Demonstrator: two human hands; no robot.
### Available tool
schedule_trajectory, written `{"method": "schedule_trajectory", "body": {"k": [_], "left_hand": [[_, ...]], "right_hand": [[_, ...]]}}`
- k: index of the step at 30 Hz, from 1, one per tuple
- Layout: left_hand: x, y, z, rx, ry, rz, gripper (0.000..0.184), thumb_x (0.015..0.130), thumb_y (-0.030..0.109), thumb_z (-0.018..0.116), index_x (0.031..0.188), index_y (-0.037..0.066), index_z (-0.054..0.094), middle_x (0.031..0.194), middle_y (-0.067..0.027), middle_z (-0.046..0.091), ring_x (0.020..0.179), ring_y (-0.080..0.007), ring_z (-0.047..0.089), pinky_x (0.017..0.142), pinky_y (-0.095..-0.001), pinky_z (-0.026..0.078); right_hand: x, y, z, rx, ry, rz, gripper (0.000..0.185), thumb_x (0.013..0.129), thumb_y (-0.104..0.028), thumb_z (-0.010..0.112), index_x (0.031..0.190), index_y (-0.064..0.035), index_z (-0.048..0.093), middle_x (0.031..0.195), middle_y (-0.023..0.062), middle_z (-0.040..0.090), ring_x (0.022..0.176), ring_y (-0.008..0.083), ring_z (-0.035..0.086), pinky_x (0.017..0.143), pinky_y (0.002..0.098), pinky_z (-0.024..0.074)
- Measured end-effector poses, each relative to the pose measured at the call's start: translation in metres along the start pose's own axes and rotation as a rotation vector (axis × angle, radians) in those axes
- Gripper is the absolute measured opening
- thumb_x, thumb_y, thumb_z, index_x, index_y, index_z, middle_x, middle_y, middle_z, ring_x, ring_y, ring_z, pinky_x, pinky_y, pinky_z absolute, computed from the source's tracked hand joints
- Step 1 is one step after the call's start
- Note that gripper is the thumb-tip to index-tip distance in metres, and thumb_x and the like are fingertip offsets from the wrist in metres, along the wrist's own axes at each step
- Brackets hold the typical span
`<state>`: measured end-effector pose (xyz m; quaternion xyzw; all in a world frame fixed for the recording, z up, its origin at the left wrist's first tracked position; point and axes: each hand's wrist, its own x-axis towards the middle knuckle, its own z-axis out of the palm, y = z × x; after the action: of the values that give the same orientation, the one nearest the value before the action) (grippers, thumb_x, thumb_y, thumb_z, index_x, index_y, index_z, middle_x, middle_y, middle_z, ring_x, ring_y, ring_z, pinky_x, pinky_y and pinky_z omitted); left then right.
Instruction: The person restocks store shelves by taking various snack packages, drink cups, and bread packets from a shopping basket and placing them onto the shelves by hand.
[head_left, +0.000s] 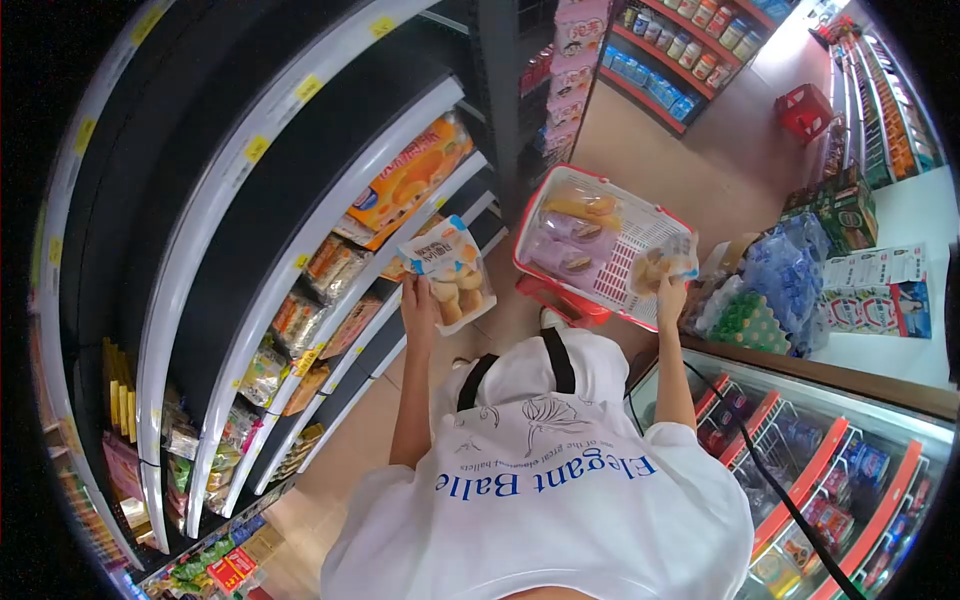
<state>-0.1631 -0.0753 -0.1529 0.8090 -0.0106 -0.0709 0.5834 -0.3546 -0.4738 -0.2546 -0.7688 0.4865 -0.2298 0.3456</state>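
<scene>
My left hand (420, 303) grips the edge of a clear-and-white bag of small round buns (461, 292), held upright beside the shelves. Over the right end of a red-and-white shopping basket (617, 285), my right hand (671, 299) is closed on another bag of buns (655, 268), smaller in view and partly see-through. Inside the basket lie purple bread packs (570, 247) and a yellow bread pack (580, 204). Whether the right bag touches the basket floor, I cannot tell.
Curved shelves (330, 215) rise on the left, with an orange package (410, 180) and bagged breads. A glass-topped freezer (800, 440) stands at right, below wrapped bottles (775, 275). A red crate (803, 112) sits farther down the aisle.
</scene>
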Motion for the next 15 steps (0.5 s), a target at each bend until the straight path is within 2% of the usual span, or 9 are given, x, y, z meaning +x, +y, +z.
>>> {"method": "schedule_trajectory", "body": {"k": [1,3,5,7,8,11,15], "left_hand": [[-0.002,0.000,0.008,-0.026,0.015,-0.005,0.022,0.092,0.025,0.042,0.086,0.004,0.046,0.070,-0.0013,0.040,0.064,-0.0113,0.037,0.060,-0.0266,0.033],[-0.003,-0.003,0.023,-0.052,0.042,-0.009,0.022,0.092,0.024,0.043,0.085,0.004,0.046,0.070,-0.0010,0.040,0.064,-0.0110,0.037,0.060,-0.0262,0.033],[-0.004,-0.016,0.037,-0.116,0.105,0.042,0.022,0.091,0.023,0.043,0.083,0.003,0.046,0.069,-0.0002,0.041,0.064,-0.0105,0.037,0.060,-0.0252,0.032],[-0.006,-0.034,0.046,-0.127,0.131,0.037,0.021,0.091,0.023,0.044,0.083,0.004,0.046,0.070,-0.0002,0.041,0.064,-0.0102,0.037,0.060,-0.0248,0.032],[-0.007,-0.035,0.049,-0.143,0.148,0.038,0.020,0.091,0.022,0.044,0.082,0.004,0.046,0.070,-0.0002,0.041,0.065,-0.0099,0.037,0.060,-0.0245,0.032],[-0.018,-0.037,0.055,-0.062,0.213,0.004,0.019,0.091,0.021,0.044,0.081,0.005,0.045,0.070,0.0002,0.041,0.065,-0.0092,0.037,0.059,-0.0237,0.032],[-0.037,-0.044,0.060,-0.228,0.252,-0.044,0.018,0.091,0.020,0.044,0.080,0.006,0.044,0.070,0.0004,0.040,0.065,-0.0091,0.037,0.059,-0.0238,0.033]], "right_hand": [[0.003,0.009,-0.001,-0.007,-0.008,0.002,0.039,0.079,-0.030,0.053,0.085,0.0080,0.059,0.070,0.0185,0.060,0.069,0.0217,0.059,0.063,0.0350,0.0440],[0.015,0.022,0.004,0.015,-0.172,0.191,0.037,0.080,-0.028,0.052,0.083,0.0087,0.059,0.073,0.0195,0.062,0.073,0.0224,0.062,0.064,0.0343,0.0456],[0.027,0.051,0.024,0.111,-0.235,0.240,0.037,0.079,-0.028,0.054,0.081,0.0090,0.059,0.070,0.0188,0.062,0.067,0.0232,0.062,0.060,0.0346,0.0462],[0.032,0.077,0.043,0.448,-0.353,0.320,0.038,0.078,-0.029,0.057,0.080,0.0090,0.060,0.068,0.0178,0.062,0.063,0.0230,0.062,0.058,0.0344,0.0468],[0.036,0.088,0.053,0.448,-0.363,0.320,0.038,0.078,-0.029,0.057,0.080,0.0090,0.060,0.068,0.0178,0.062,0.063,0.0230,0.062,0.058,0.0344,0.0468],[0.042,0.118,0.074,-0.090,-0.420,0.121,0.034,0.077,-0.028,0.057,0.080,0.0063,0.059,0.069,0.0208,0.061,0.066,0.0311,0.062,0.059,0.0398,0.0468],[0.036,0.142,0.078,-0.260,-0.410,-0.026,0.032,0.075,-0.027,0.058,0.077,0.0052,0.058,0.071,0.0249,0.059,0.068,0.0377,0.060,0.060,0.0435,0.0453]]}}
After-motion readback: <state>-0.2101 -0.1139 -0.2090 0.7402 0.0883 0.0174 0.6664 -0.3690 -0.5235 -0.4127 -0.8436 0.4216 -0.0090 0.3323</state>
